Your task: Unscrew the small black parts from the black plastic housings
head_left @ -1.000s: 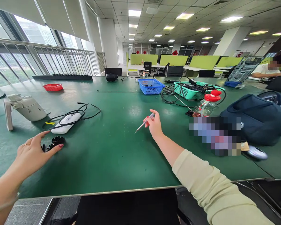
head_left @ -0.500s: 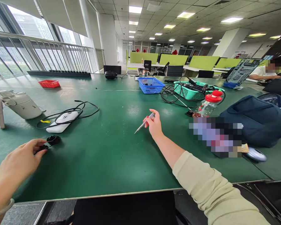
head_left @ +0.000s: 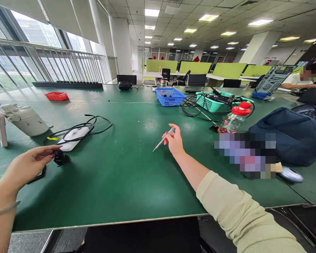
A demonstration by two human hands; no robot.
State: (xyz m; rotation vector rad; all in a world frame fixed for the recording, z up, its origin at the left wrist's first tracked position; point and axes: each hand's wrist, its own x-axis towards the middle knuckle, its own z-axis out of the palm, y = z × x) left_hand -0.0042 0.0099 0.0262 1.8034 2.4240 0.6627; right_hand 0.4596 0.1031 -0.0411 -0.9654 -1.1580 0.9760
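Left fingertips [head_left: 48, 149]: thumb and forefinger closed together on the small black chunky plastic part [head_left: 60, 159]. The part sits on the green matte table mat [head_left: 126, 168], towards its left edge and nearer the front edge than the back. The rest of my left hand [head_left: 28, 165] hovers palm-down over a flat dark slab [head_left: 38, 175]; I can't tell what that is.

Right fingers [head_left: 171, 135]: clamped pen-style on the thin silver metal precision screwdriver [head_left: 163, 139], with the needle tip angled down-left and off the mat. My right hand [head_left: 176, 141] is raised over the middle of the mat, cream knit sleeve behind it.

Progress, my read:
- part gripped, tool gripped
- tip and part well apart, no contact
- no loose screws or opened housing that I can make out, so actual tool work looks unstarted

Materials and shapes:
- mat: dull, lightly scuffed, soft sheen under the ceiling lights
- part: small, lumpy, matte; detail too small to read
- just behind it, a white glossy rounded plastic pack [head_left: 73, 135] inside a loop of thin black rubbery cable [head_left: 101, 123], with a yellow tag [head_left: 50, 138] beside it
- cream smooth plastic jug-shaped unit [head_left: 26, 119] lying at the left edge
- far side: red shallow plastic tray [head_left: 56, 96], blue plastic mesh basket [head_left: 170, 96], teal plastic mesh basket [head_left: 218, 103] with tangled black leads
- right side: clear plastic bottle with red cap [head_left: 233, 119], navy soft fabric bag [head_left: 287, 135]
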